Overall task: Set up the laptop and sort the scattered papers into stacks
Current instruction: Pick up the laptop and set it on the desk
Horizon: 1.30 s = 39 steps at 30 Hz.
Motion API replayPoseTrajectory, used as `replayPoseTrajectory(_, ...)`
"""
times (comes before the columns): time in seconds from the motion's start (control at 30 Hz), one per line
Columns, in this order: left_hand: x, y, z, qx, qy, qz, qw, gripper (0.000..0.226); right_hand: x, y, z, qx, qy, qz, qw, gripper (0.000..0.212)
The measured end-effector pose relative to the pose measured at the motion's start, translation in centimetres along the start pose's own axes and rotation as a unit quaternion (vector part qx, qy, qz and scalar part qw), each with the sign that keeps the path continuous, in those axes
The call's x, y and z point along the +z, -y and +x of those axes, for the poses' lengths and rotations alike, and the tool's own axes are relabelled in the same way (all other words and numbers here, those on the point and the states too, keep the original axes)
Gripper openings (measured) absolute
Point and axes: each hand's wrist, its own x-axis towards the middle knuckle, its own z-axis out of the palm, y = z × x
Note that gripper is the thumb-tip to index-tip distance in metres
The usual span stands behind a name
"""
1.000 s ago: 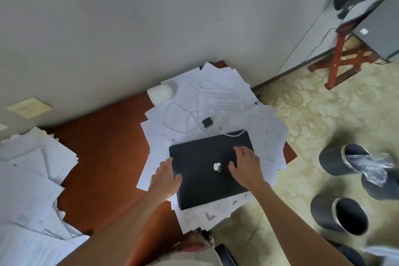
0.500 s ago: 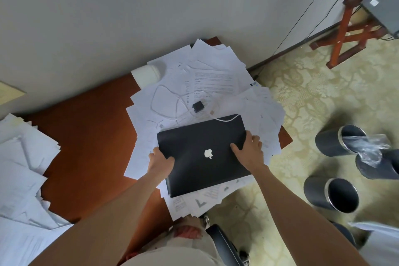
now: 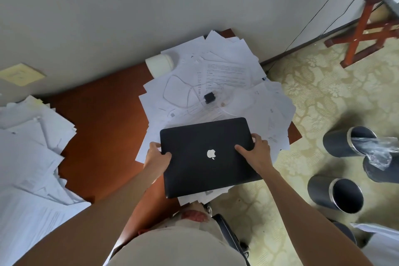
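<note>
Gripping the closed matte-black laptop with the white logo [image 3: 207, 155] by its two short edges, the person holds it level above the near corner of the reddish-brown wooden table [image 3: 101, 127]. The left hand [image 3: 156, 158] clamps the left edge, thumb on the lid and fingers tucked beneath. The right hand [image 3: 255, 152] does the same on the right edge. A grip at both sides probably serves to keep the lid shut and the weight balanced. Whether the laptop touches the sheets below cannot be told; its near corner overhangs the table edge.

Beneath and beyond it fans a loose heap of white printed papers [image 3: 226, 67], unsorted. On that heap lies a thin white cable [image 3: 177, 93] in loops beside a small black charger block [image 3: 209, 97], likely awaiting connection. Just beside the heap's far left edge stands a white cylindrical container [image 3: 159, 65] against the grey wall [image 3: 129, 6]. A second spread of white sheets [image 3: 30, 147] covers the table's left end.
</note>
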Motion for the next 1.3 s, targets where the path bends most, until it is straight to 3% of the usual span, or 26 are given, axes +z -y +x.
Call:
replayPoseTrajectory(0.37,-10.1,9.0,-2.0,0.014,-0.078,-0.053,0.995,0.037,6.0,8.1,-4.7,-0.082,0.072,0.019,0.994,0.086)
replayPoseTrajectory(0.67,-18.4,14.1,-0.5,0.014,-0.179,-0.045,0.983,0.023,13.3,18.0,-3.1,-0.196,0.104,-0.077,0.972,0.085)
replayPoseTrajectory(0.93,-22.3,15.9,2.7,-0.021,-0.189,-0.078,0.979,0.043,15.7,26.0,-5.1,-0.222,0.132,-0.088,0.962,0.078)
replayPoseTrajectory(1.3,-22.6,18.3,5.0,-0.029,-0.181,-0.039,0.982,0.048,17.9,26.4,-4.5,-0.226,0.147,-0.128,0.954,0.079)
